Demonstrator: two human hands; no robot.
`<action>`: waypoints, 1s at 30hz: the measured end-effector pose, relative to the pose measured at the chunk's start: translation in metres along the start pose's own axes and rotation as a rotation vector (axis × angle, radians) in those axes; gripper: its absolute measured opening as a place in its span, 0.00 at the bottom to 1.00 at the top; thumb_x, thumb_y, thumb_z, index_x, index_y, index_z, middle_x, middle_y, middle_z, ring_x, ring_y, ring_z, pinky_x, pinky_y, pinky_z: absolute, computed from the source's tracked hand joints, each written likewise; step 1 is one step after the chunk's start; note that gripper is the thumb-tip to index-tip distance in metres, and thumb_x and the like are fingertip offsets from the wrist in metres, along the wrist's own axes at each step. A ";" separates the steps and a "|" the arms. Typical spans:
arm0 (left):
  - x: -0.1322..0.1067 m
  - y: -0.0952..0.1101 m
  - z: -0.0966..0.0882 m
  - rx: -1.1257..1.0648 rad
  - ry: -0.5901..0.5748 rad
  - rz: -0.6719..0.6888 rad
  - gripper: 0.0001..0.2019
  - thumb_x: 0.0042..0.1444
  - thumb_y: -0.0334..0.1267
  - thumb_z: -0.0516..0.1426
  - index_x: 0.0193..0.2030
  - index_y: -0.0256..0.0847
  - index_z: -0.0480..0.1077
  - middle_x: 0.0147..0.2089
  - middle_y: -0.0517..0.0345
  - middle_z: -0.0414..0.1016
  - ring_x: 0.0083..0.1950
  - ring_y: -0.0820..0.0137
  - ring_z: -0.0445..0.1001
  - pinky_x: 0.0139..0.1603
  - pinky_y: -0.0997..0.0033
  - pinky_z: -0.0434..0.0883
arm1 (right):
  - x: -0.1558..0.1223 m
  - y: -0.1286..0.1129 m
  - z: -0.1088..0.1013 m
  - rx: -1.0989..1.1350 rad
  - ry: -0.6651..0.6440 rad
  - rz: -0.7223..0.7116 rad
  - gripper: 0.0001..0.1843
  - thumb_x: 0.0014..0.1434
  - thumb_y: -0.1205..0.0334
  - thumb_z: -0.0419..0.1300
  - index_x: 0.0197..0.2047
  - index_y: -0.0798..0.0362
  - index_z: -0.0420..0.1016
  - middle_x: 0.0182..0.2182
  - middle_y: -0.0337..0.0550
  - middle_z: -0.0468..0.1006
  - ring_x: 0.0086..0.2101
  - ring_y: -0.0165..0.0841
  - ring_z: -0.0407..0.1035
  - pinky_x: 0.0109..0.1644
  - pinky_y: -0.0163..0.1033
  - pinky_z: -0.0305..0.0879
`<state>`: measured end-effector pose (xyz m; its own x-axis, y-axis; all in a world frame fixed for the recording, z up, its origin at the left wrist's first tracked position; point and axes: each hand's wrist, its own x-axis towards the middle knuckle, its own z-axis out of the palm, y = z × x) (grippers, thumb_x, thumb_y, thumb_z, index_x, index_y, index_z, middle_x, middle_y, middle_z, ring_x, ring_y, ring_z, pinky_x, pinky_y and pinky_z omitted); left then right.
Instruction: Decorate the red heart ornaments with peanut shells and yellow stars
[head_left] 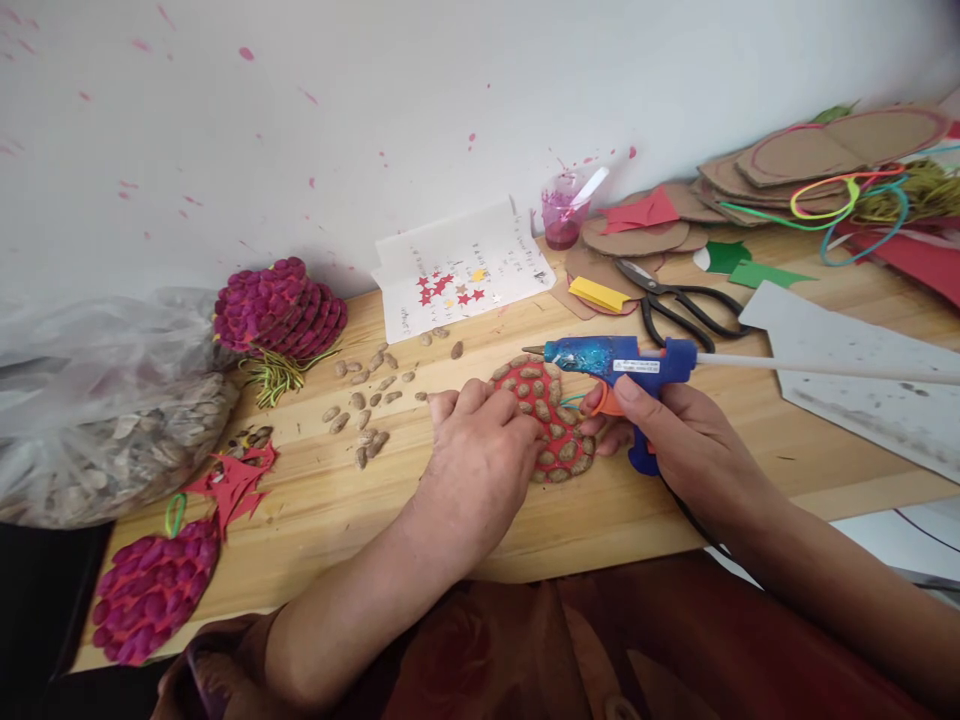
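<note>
A blue hot glue gun (607,358) with an orange trigger is gripped in my right hand (675,420), its nozzle pointing left. A long white glue stick (810,367) sticks out of its back. Below the nozzle lies a rounded red piece covered with brown seeds (559,430), with a thin blue cord loop at its right edge. My left hand (484,440) rests over the left side of this piece, fingers bent and pressed together. Whatever is under its fingertips is hidden. Loose brown seeds (364,400) are scattered on the table to its left.
A magenta seed-covered piece (157,590) lies front left, near a plastic bag (112,430). More magenta pieces (277,310) are stacked behind. Paper with small stars (465,265), a pink-stained cup (562,210), black scissors (679,300) and cardboard shapes (825,160) line the back.
</note>
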<state>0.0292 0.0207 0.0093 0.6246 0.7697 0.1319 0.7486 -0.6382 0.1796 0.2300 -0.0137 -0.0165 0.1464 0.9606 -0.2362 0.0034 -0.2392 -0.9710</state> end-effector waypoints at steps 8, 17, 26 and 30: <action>0.002 0.001 -0.002 0.004 -0.009 -0.002 0.05 0.60 0.37 0.62 0.33 0.45 0.79 0.35 0.54 0.76 0.43 0.58 0.66 0.43 0.54 0.57 | 0.001 0.001 0.000 -0.003 0.001 0.000 0.19 0.61 0.39 0.61 0.32 0.46 0.79 0.28 0.42 0.84 0.27 0.37 0.76 0.33 0.41 0.73; 0.000 -0.001 -0.001 -0.056 0.033 -0.020 0.07 0.61 0.35 0.61 0.33 0.45 0.79 0.34 0.55 0.77 0.42 0.60 0.68 0.43 0.55 0.58 | 0.000 -0.004 0.001 0.009 0.029 -0.015 0.19 0.61 0.41 0.62 0.32 0.48 0.79 0.27 0.42 0.83 0.26 0.37 0.75 0.32 0.41 0.73; 0.009 -0.040 -0.013 -1.088 -0.018 -0.470 0.08 0.53 0.42 0.67 0.34 0.39 0.81 0.32 0.57 0.80 0.33 0.70 0.73 0.39 0.68 0.68 | -0.006 -0.004 -0.003 0.098 -0.083 -0.046 0.19 0.63 0.41 0.59 0.36 0.46 0.82 0.30 0.43 0.84 0.25 0.37 0.74 0.31 0.43 0.71; 0.008 -0.051 -0.007 -1.560 -0.005 -0.594 0.13 0.46 0.44 0.72 0.32 0.37 0.81 0.31 0.57 0.80 0.31 0.73 0.73 0.38 0.71 0.69 | -0.010 -0.001 -0.006 0.068 -0.122 -0.111 0.19 0.63 0.41 0.58 0.36 0.46 0.82 0.30 0.46 0.83 0.25 0.39 0.73 0.31 0.45 0.71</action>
<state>-0.0051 0.0594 0.0081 0.3567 0.8819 -0.3083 -0.0567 0.3499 0.9351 0.2345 -0.0241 -0.0127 0.0276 0.9916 -0.1262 -0.0542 -0.1245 -0.9907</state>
